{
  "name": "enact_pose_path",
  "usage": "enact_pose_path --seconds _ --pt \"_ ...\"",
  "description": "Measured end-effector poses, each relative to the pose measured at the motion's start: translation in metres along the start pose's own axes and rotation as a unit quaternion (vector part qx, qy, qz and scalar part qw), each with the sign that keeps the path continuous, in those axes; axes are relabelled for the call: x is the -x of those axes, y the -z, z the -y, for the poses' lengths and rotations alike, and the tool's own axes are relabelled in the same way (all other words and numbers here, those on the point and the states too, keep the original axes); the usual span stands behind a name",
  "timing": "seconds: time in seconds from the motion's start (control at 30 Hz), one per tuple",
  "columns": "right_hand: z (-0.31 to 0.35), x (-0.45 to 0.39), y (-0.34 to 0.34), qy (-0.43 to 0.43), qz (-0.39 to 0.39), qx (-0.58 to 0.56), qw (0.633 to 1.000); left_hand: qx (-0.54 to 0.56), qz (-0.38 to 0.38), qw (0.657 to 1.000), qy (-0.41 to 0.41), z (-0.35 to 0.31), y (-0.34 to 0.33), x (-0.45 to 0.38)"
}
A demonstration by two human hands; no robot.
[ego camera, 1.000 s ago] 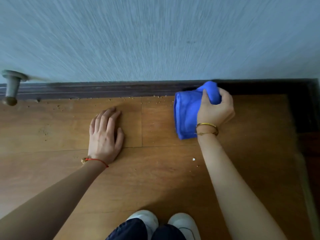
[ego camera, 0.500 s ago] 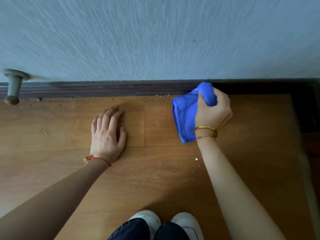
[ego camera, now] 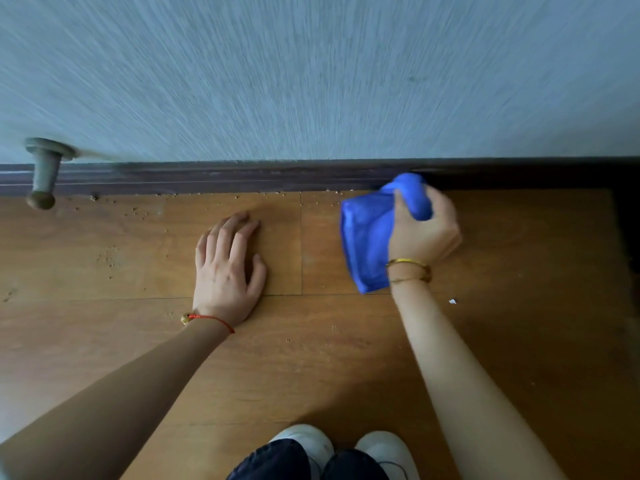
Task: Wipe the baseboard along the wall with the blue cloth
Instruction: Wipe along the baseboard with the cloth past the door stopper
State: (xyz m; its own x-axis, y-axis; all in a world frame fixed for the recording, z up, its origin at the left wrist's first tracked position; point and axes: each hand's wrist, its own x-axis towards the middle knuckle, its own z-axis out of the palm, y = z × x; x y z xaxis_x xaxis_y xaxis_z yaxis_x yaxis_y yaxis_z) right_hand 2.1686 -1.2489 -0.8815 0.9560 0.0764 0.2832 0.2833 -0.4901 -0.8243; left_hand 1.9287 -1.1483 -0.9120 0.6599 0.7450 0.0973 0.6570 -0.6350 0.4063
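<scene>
A dark brown baseboard (ego camera: pixel 225 178) runs along the foot of the pale textured wall (ego camera: pixel 311 74). My right hand (ego camera: pixel 424 233) grips a bunched blue cloth (ego camera: pixel 367 240), whose upper fold touches the baseboard right of centre while the rest hangs over the floor. My left hand (ego camera: pixel 227 271) rests flat on the wooden floor, fingers straight and pointing toward the wall, a short way from the baseboard.
A grey door stop (ego camera: pixel 43 173) juts from the wall at the far left. Crumbs and dust (ego camera: pixel 138 209) lie along the baseboard's foot on the wooden floor (ego camera: pixel 138 341). A dark strip (ego camera: pixel 623 237) borders the floor at the right. My white shoes (ego camera: pixel 343 445) show at the bottom.
My right hand has slid the blue cloth a little leftward along the baseboard. My left hand has stayed flat on the floor.
</scene>
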Motion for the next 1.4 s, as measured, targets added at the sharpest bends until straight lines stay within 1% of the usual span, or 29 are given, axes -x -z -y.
enact_pose_path --seconds 0.03,0.1,0.17,0.27,0.33,0.4,0.43,0.53,0.6,0.67,0.77,0.8,0.83,0.87,0.93,1.0,1.07,1.13,1.2,1.3,1.33,1.4 --pt "-0.002 -0.004 0.002 -0.012 -0.006 0.005 1.000 -0.002 0.000 1.000 0.000 0.000 0.000 0.000" --pt "0.004 0.004 -0.004 -0.016 0.011 -0.001 1.000 -0.003 0.000 1.000 0.001 0.000 -0.001 0.000" --pt "0.017 0.023 -0.018 0.020 0.060 -0.008 0.998 -0.005 -0.003 1.000 0.000 0.000 -0.001 0.000" --pt "0.034 0.050 -0.038 0.080 0.157 -0.013 0.984 -0.008 -0.010 1.000 0.001 0.001 -0.003 0.000" --pt "0.040 0.054 -0.043 0.094 0.187 -0.018 0.978 -0.005 -0.010 1.000 -0.001 0.001 -0.003 -0.001" --pt "0.037 0.049 -0.036 0.104 0.178 -0.022 0.978 -0.005 -0.015 1.000 -0.007 0.002 -0.002 0.000" --pt "0.032 0.043 -0.028 0.100 0.157 -0.016 0.982 -0.005 -0.016 1.000 -0.010 0.002 -0.002 0.000" --pt "0.012 0.009 -0.004 0.033 0.053 0.005 0.998 -0.001 -0.009 1.000 -0.009 0.000 0.000 0.000" --pt "0.010 0.000 0.003 -0.002 0.024 0.007 1.000 -0.004 -0.010 1.000 -0.008 0.000 0.000 -0.001" --pt "0.020 0.012 -0.005 -0.001 0.046 -0.009 0.999 -0.006 -0.010 1.000 -0.008 0.000 -0.001 0.000" --pt "0.049 0.047 -0.031 0.093 0.168 -0.028 0.981 -0.012 -0.013 1.000 -0.007 0.003 -0.003 0.000" --pt "0.058 0.056 -0.038 0.108 0.198 -0.034 0.974 -0.014 -0.015 1.000 -0.008 0.003 -0.004 0.000" --pt "0.065 0.059 -0.043 0.105 0.213 -0.040 0.970 -0.015 -0.019 1.000 -0.010 0.004 -0.006 0.000" --pt "0.068 0.058 -0.044 0.098 0.216 -0.045 0.970 -0.016 -0.024 1.000 -0.012 0.005 -0.006 0.000" --pt "0.062 0.051 -0.033 0.095 0.180 -0.037 0.978 -0.011 -0.022 1.000 -0.014 0.005 -0.005 0.000" --pt "0.045 0.031 -0.014 0.065 0.096 -0.025 0.993 -0.003 -0.016 1.000 -0.010 0.003 -0.003 0.000" --pt "0.030 0.009 0.001 0.041 0.018 -0.019 0.999 -0.005 -0.017 1.000 -0.011 0.001 -0.001 -0.001" --pt "0.028 0.003 0.001 0.032 -0.008 -0.026 0.999 -0.009 -0.019 1.000 -0.011 0.000 -0.001 -0.001" --pt "0.037 0.013 -0.011 0.054 0.010 -0.039 0.998 -0.007 -0.015 1.000 -0.009 0.000 -0.002 -0.001" --pt "0.058 0.035 -0.027 0.108 0.099 -0.064 0.987 -0.005 -0.017 1.000 -0.009 0.001 -0.003 0.000" --pt "0.061 0.037 -0.029 0.118 0.116 -0.072 0.984 -0.004 -0.017 1.000 -0.011 0.001 -0.003 0.000" --pt "0.057 0.031 -0.024 0.114 0.120 -0.074 0.983 0.000 -0.016 1.000 -0.011 0.002 -0.002 -0.001"
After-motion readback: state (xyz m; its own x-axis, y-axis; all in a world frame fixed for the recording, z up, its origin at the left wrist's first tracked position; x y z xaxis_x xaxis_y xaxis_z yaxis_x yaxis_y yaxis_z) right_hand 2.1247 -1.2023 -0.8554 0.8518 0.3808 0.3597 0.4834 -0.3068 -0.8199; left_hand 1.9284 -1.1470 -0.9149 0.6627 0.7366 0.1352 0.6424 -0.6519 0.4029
